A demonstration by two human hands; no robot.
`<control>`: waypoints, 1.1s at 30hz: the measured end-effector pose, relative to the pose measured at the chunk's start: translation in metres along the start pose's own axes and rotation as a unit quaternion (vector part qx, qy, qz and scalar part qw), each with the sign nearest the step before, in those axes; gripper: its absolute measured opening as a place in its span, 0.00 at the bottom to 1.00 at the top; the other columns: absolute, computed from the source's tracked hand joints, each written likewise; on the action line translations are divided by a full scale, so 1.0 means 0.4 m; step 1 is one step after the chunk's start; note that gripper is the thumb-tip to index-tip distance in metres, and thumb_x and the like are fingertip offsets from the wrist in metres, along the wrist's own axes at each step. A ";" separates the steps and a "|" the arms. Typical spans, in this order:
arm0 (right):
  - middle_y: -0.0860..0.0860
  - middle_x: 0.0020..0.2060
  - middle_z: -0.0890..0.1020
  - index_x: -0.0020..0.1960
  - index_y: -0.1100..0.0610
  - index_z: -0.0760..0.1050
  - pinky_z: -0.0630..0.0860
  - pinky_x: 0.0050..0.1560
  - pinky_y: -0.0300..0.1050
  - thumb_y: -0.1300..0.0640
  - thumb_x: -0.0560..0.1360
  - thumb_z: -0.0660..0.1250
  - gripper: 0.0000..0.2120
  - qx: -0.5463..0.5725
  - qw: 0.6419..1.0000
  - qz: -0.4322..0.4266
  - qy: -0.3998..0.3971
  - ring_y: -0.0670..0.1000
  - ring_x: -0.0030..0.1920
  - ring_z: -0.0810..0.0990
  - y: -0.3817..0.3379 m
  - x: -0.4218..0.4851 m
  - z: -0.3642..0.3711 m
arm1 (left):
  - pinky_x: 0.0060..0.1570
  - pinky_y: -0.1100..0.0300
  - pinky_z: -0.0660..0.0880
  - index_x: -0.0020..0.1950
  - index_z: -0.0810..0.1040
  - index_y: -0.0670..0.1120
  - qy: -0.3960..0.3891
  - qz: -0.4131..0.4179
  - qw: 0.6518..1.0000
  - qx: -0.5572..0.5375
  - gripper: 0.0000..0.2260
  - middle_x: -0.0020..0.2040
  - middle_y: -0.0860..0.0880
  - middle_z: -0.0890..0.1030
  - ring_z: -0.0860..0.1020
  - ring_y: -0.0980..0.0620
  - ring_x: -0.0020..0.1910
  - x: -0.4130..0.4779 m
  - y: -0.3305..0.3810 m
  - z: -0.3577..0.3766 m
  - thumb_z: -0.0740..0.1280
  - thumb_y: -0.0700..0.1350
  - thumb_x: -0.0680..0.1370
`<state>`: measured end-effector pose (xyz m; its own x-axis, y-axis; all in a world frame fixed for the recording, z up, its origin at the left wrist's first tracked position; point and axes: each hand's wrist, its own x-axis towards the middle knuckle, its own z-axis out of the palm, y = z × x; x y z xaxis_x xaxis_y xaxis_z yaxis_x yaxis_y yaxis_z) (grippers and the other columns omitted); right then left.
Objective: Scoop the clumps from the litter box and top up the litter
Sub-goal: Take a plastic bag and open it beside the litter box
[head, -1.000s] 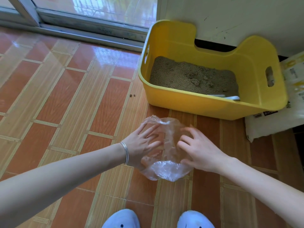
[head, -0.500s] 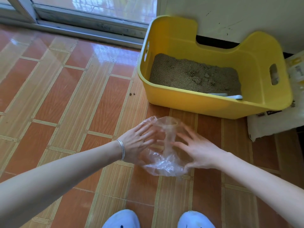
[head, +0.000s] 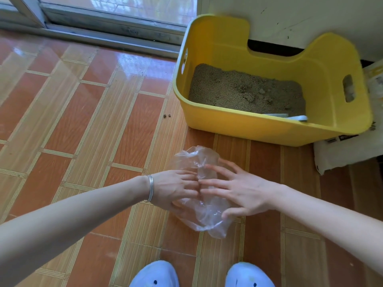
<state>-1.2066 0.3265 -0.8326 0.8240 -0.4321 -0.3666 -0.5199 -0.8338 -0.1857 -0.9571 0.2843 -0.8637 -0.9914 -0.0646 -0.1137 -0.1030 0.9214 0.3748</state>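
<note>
A yellow litter box [head: 248, 123] stands on the tiled floor against the wall, holding grey-brown litter [head: 234, 90] with a few clumps near its middle. A pale scoop [head: 295, 117] lies inside at the front right. In front of the box a clear plastic bag [head: 207, 221] lies crumpled on the floor. My left hand [head: 174, 187], with a silver bangle at the wrist, and my right hand [head: 242, 189] both rest on the bag with fingers straight and spread, fingertips almost meeting. Plastic covers part of my left thumb.
A white litter sack [head: 344, 150] lies on the floor to the right of the box, partly behind it. A sliding door track [head: 103, 32] runs along the back. Two stray pellets [head: 166, 115] lie left of the box. My pale blue shoes [head: 155, 275] are at the bottom edge.
My hands have drawn closer together over the bag, and the fingers have flattened. The bag has been squeezed narrower between them.
</note>
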 end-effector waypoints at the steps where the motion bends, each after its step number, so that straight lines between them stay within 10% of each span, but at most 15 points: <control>1: 0.47 0.76 0.53 0.75 0.49 0.53 0.41 0.72 0.63 0.31 0.74 0.47 0.35 0.001 1.000 0.000 -0.008 0.55 0.74 0.34 -0.002 0.005 0.003 | 0.70 0.50 0.62 0.63 0.75 0.49 -0.004 0.008 1.000 -0.009 0.21 0.58 0.48 0.78 0.73 0.47 0.62 0.001 -0.002 -0.001 0.67 0.57 0.73; 7: 0.47 0.76 0.49 0.72 0.54 0.60 0.39 0.71 0.64 0.29 0.71 0.49 0.38 -0.029 0.999 0.000 -0.027 0.62 0.74 0.41 -0.011 0.011 0.021 | 0.63 0.48 0.71 0.55 0.79 0.45 -0.048 0.009 0.999 -0.004 0.13 0.52 0.46 0.81 0.77 0.44 0.56 -0.016 -0.008 0.018 0.69 0.49 0.73; 12: 0.49 0.68 0.67 0.74 0.41 0.47 0.39 0.70 0.64 0.28 0.71 0.48 0.35 0.007 0.998 0.036 -0.046 0.63 0.70 0.55 -0.014 0.006 0.054 | 0.58 0.52 0.74 0.52 0.80 0.46 -0.025 0.030 0.999 0.034 0.10 0.48 0.48 0.81 0.79 0.47 0.50 -0.031 0.000 0.027 0.70 0.46 0.72; 17: 0.53 0.60 0.72 0.58 0.46 0.73 0.50 0.69 0.67 0.31 0.73 0.52 0.25 -0.002 0.997 0.047 -0.054 0.62 0.67 0.60 0.024 -0.030 0.046 | 0.56 0.54 0.75 0.47 0.80 0.48 -0.001 0.051 0.996 0.076 0.05 0.39 0.51 0.81 0.80 0.49 0.41 -0.044 -0.001 0.027 0.71 0.41 0.72; 27: 0.49 0.68 0.63 0.57 0.44 0.71 0.34 0.69 0.56 0.33 0.74 0.43 0.26 0.094 0.984 0.145 -0.043 0.51 0.71 0.41 0.058 -0.141 0.090 | 0.54 0.47 0.75 0.46 0.76 0.51 -0.020 -0.011 0.996 0.081 0.08 0.44 0.50 0.76 0.76 0.49 0.42 -0.093 -0.010 -0.010 0.65 0.44 0.68; 33: 0.49 0.62 0.72 0.55 0.47 0.72 0.58 0.65 0.63 0.38 0.75 0.54 0.17 0.035 0.988 0.139 0.058 0.56 0.70 0.56 0.028 -0.113 0.030 | 0.48 0.55 0.74 0.49 0.78 0.49 0.031 0.023 0.996 0.077 0.08 0.47 0.49 0.78 0.76 0.48 0.44 -0.059 -0.006 -0.041 0.62 0.45 0.73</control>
<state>-1.2523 0.3409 -0.8292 0.6644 -0.6814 -0.3070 -0.7415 -0.6524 -0.1569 -0.9346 0.2772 -0.8466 -0.9984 -0.0391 -0.0412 -0.0477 0.9713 0.2330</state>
